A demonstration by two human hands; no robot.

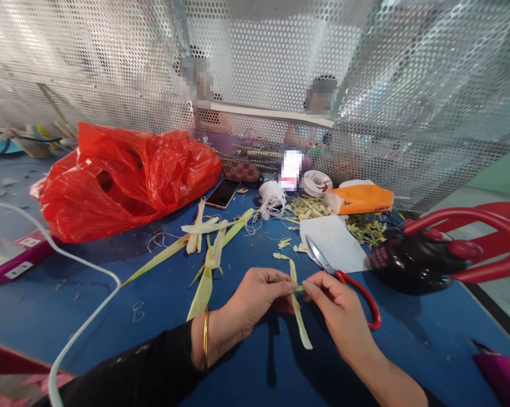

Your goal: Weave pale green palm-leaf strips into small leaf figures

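Between my two hands is a narrow pale-green strip of dried leaf, its lower end hanging toward me and its upper end pointing away. My left hand, with a gold bangle at the wrist, pinches it from the left. From the right, my right hand grips a small crossing piece of it with thumb and fingertips. Scissors with red handles lie just beyond and right of my right hand, blades on a white paper. More loose leaf strips lie left of my hands on the blue table.
A red plastic bag fills the back left, near a phone. White string, a tape roll, an orange packet and a black pot stand right. A white cable crosses the left. People sit behind the perforated metal screen.
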